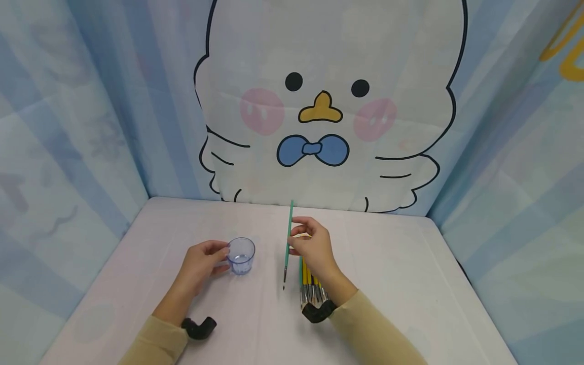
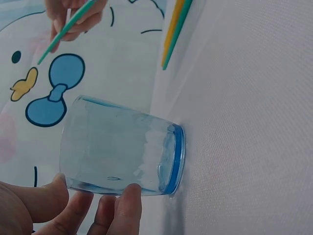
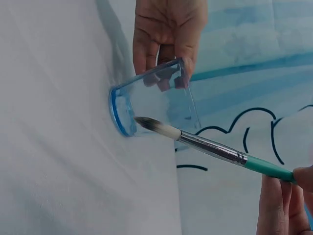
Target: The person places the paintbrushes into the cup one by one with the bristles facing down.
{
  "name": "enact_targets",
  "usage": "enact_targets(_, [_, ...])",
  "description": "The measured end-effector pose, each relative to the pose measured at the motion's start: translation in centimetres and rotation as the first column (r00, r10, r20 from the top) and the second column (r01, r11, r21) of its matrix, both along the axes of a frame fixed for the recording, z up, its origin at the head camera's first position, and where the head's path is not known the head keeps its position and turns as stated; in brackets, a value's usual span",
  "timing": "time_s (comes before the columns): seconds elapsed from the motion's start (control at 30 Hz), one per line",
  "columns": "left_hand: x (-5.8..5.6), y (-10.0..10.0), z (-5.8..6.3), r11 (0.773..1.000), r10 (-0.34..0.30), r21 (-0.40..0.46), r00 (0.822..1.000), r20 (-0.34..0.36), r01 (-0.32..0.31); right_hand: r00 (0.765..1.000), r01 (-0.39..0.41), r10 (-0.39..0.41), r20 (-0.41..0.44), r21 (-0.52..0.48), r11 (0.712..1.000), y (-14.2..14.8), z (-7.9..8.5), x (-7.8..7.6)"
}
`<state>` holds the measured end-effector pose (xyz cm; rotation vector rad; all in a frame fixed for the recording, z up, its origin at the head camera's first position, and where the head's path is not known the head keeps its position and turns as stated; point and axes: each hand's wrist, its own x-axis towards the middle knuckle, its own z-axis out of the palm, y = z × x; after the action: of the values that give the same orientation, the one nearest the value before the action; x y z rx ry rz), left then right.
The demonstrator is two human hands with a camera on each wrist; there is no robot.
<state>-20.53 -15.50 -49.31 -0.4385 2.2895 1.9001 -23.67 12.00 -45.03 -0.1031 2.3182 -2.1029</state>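
Observation:
A clear bluish cup [image 1: 241, 257] stands upright on the table, left of the middle. My left hand [image 1: 199, 264] holds it from its left side, the thumb near the rim and the fingers along the wall in the left wrist view. In my right hand [image 1: 316, 247], thumb and fingers pinch a paintbrush [image 3: 215, 150] by its green handle. The brush hangs nearly upright with its tip down, to the right of the cup and apart from it in the head view. Its pale bristles darken towards the tip.
Several paintbrushes [image 1: 306, 285] with yellow and green handles lie side by side under my right hand and wrist, partly hidden. The white-covered table [image 1: 401, 304] ends at a curtain [image 1: 264, 177] printed with a cartoon bird. More curtains hang at both sides.

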Motion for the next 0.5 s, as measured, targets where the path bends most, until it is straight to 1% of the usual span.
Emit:
enact_targets(0.1, [0.0, 0.0, 0.0, 1.0, -0.001, 0.0, 1.0, -0.002, 0.001, 1.0, -0.016, 0.016, -0.015, -0.035, 0.999, -0.8, 0.4, 0.1])
enact_targets(0.27, [0.0, 0.1, 0.0, 1.0, 0.002, 0.001, 1.0, 0.002, -0.002, 0.998, -0.031, 0.028, -0.053, -0.058, 0.998, -2.1, 1.1, 0.2])
enact_targets(0.5, [-0.1, 0.0, -0.1, 1.0, 0.003, -0.004, 1.0, 0.003, -0.003, 0.996, -0.047, 0.04, -0.083, -0.087, 0.995, -3.8, 2.2, 0.1])
